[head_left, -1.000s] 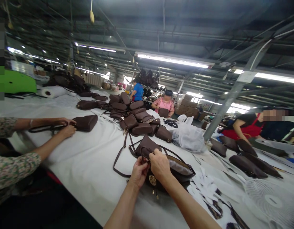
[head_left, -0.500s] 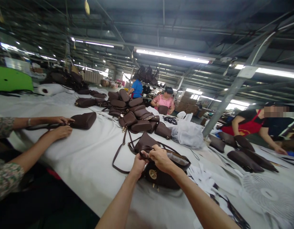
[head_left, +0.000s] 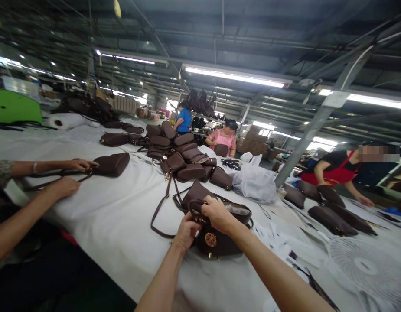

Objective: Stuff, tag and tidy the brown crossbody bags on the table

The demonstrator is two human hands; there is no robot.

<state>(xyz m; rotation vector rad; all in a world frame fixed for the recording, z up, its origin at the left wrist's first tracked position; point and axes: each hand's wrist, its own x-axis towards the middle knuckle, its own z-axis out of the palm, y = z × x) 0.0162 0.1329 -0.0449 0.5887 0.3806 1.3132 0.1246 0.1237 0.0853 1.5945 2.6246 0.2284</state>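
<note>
A dark brown bag with a round gold emblem sits on the white-covered table, its top gaping over a pale lining. My left hand is closed on the dark strap at the bag's left side. Just right of it and a little higher, my right hand is closed around the same looped strap. Behind my hands lies another brown bag, with a long thin strap curling left across the cloth.
A heap of brown bags lies beyond my hands. Another person's hands hold a strap at the left. Right of the heap are clear plastic, a grey post and a white fan. Three more people stand farther back.
The bag's open top has narrowed and its emblem has tilted. The strap loop stands higher between my hands. At the left, the other person's lower hand has pulled back leftward.
</note>
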